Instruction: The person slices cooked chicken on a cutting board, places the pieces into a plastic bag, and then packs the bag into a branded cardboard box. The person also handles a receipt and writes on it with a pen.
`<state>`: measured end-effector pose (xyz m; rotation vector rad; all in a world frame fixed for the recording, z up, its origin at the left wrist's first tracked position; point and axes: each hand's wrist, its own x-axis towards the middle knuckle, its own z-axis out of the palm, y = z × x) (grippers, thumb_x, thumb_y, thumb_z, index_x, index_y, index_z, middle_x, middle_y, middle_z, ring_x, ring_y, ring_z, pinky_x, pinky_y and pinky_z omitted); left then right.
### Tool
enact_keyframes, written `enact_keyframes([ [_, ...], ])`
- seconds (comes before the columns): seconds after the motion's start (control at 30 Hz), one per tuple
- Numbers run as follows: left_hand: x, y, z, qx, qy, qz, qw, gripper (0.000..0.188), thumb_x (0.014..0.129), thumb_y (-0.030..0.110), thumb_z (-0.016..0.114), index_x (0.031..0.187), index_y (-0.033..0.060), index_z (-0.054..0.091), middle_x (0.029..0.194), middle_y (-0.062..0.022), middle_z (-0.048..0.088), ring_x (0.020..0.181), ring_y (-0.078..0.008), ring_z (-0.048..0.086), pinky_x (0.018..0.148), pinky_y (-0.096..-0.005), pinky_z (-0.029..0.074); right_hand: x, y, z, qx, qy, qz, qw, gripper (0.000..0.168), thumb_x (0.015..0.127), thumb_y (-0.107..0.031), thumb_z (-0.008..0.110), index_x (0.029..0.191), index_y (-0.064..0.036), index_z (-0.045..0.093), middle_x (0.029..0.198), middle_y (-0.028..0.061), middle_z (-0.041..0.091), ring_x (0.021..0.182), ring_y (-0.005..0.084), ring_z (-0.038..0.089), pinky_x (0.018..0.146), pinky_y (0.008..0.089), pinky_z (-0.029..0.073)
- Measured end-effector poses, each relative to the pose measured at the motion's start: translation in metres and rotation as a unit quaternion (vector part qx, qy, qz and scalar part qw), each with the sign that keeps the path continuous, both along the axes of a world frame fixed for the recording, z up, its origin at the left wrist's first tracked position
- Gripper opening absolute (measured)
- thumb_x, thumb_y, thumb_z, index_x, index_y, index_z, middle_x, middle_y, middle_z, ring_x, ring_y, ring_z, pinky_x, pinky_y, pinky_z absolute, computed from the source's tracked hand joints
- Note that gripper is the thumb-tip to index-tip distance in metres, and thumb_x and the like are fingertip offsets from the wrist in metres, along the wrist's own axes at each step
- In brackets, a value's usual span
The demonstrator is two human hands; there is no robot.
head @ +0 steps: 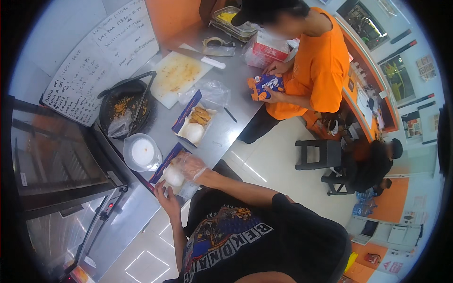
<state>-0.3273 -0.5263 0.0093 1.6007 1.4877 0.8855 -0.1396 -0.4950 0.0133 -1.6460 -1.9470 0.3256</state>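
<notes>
An open cardboard meal box (161,175) with a blue-and-orange lid lies at the steel table's front edge, a white mound of rice (173,176) inside. My bare left hand (167,200) has its fingers at the near corner of this box, holding the rim. Over the box's other end is my right hand (194,165) in a clear plastic glove; its fingertips are blurred, and what they hold is unclear. Just beyond stands a second open box (184,122), with rice (194,132) and fried, breaded pieces (201,116). A plastic container (131,158) with a white round surface is to the left.
A black wok (106,115) holds crumbs, tongs (138,108) and a plastic bag. A knife (213,62) lies across a stained cutting board (170,97). A co-worker in an orange shirt (315,67) handles a printed box (267,86). A glass-sided cabinet (60,159) stands left; a black stool (317,154) stands right.
</notes>
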Motion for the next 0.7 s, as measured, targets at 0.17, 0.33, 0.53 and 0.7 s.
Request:
enact_keyframes([
  [0.17, 0.004, -0.001, 0.007, -0.027, -0.018, 0.017, 0.999, 0.033, 0.089, 0.001, 0.058, 0.122, 0.0033, 0.057, 0.134, -0.0176, 0.044, 0.123, -0.0295, 0.049, 0.098, -0.0404, 0.046, 0.001, -0.003, 0.004, -0.036, 0.057, 0.013, 0.998, 0.023, 0.078, -0.006, 0.061, 0.1, -0.002, 0.066, 0.099, 0.0174, 0.067, 0.099, 0.0332, 0.064, 0.088, 0.0413, 0.051],
  [0.33, -0.002, -0.017, 0.017, -0.055, -0.035, 0.053, 0.996, 0.037, 0.092, 0.006, 0.062, 0.128, 0.0051, 0.054, 0.139, -0.0148, 0.04, 0.113, -0.0266, 0.056, 0.089, -0.0357, 0.052, 0.027, -0.016, 0.032, -0.03, 0.184, 0.028, 0.982, 0.019, 0.081, -0.002, 0.058, 0.098, -0.002, 0.068, 0.099, 0.015, 0.068, 0.095, 0.0327, 0.065, 0.088, 0.0398, 0.052],
  [0.53, 0.002, -0.045, 0.096, -0.091, -0.111, -0.013, 0.99, 0.022, 0.091, 0.003, 0.063, 0.113, 0.0017, 0.062, 0.104, -0.0099, 0.064, 0.096, -0.0176, 0.063, 0.085, -0.0307, 0.051, 0.085, -0.038, 0.126, -0.195, 0.593, -0.084, 0.777, 0.022, 0.088, -0.011, 0.061, 0.108, -0.003, 0.067, 0.099, 0.0108, 0.068, 0.092, 0.0218, 0.066, 0.084, 0.0377, 0.053],
  [0.7, 0.069, -0.021, 0.17, -0.136, -0.278, -0.268, 0.913, 0.024, 0.09, 0.004, 0.065, 0.114, 0.0006, 0.063, 0.101, -0.0098, 0.066, 0.094, -0.0175, 0.064, 0.084, -0.03, 0.05, 0.089, 0.029, 0.169, 0.011, 0.757, -0.07, 0.65, 0.051, 0.091, -0.015, 0.061, 0.137, -0.002, 0.045, 0.118, 0.0186, 0.061, 0.099, 0.0268, 0.063, 0.086, 0.0427, 0.053],
])
